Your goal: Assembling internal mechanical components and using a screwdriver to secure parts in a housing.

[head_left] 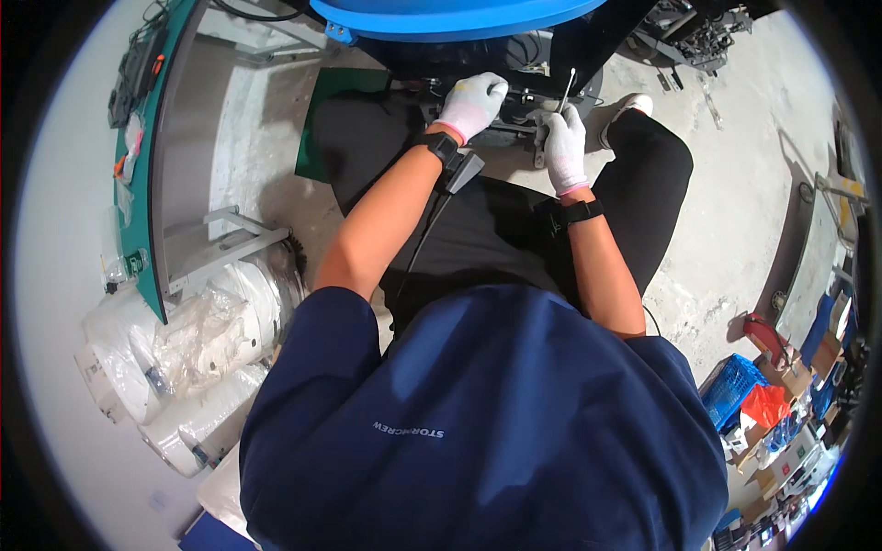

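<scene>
Both my hands wear white knit gloves with pink cuffs. My left hand (473,106) is closed, fingers curled in, over the left part of a dark machine assembly (514,131) between my knees. What it grips, if anything, is hidden. To its right, my right hand (564,147) is closed around a thin silvery metal tool (571,84) whose shaft points up and away from me. Its exact kind cannot be made out. Beside that hand's fingers a grey metal bracket (539,151) sticks out of the assembly.
A large blue round rim (459,20) overhangs the assembly. Another dark mechanism (694,37) stands at the far right. On the left are a green-topped table (152,197) and plastic-wrapped white rolls (202,331). Boxes and a blue basket (732,390) crowd the lower right.
</scene>
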Tool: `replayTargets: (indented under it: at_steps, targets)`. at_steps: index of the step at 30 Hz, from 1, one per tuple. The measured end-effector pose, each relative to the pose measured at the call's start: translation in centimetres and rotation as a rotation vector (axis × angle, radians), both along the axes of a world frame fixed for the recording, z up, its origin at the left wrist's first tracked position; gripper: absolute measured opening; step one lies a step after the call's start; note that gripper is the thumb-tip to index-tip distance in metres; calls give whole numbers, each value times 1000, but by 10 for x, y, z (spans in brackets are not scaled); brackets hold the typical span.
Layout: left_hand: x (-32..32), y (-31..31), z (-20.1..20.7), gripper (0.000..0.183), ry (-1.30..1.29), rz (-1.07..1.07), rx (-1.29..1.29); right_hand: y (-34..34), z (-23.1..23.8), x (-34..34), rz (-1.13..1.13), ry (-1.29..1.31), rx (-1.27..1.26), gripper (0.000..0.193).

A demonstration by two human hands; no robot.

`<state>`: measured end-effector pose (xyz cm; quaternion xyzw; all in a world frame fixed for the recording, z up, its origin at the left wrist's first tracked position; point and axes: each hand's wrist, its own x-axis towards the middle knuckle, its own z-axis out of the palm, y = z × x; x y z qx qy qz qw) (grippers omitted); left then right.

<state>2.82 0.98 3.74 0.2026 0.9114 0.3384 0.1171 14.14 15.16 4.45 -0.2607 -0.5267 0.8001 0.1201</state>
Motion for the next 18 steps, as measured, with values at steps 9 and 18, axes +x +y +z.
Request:
replayTargets:
  at_steps: [9, 18]
  targets:
    - [1, 22, 16, 25, -86, 185, 523, 18, 28, -14, 467, -140, 379, 12]
    - [-13, 20, 4, 27, 239, 306, 446, -29, 30, 13, 711, -153, 231, 47]
